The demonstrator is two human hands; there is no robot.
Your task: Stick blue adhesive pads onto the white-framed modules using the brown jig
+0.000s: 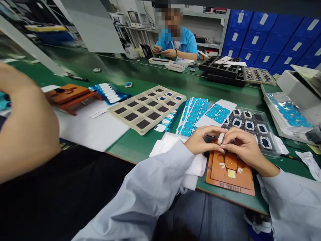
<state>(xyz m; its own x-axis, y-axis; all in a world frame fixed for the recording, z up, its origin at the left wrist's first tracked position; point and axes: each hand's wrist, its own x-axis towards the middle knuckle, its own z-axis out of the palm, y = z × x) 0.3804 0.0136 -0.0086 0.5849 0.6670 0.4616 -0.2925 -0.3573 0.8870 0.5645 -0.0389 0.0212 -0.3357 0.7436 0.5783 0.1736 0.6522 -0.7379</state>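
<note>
My left hand [202, 140] and my right hand [242, 146] meet over the orange fixture plate [215, 177]. Between their fingertips is a small white part [221, 138], seen edge-on and partly covered by the fingers. Both hands are closed on it. The plate has a rounded recess in its middle and printed lettering along its near edge. Just beyond my hands, a sheet of blue adhesive pieces [220, 113] overlaps a clear plastic tray [275, 147] with several white-framed dark parts. More blue sticker sheets [192, 117] lie left of it.
A beige compartment tray [140, 129] holds a few white-framed parts. White cloth [173, 142] lies by my left wrist. Another person's arm [27, 127] reaches in at left, near a second orange fixture [72, 93]. Across the table sits a co-worker [189, 42]. Black trays [220, 72] stand behind.
</note>
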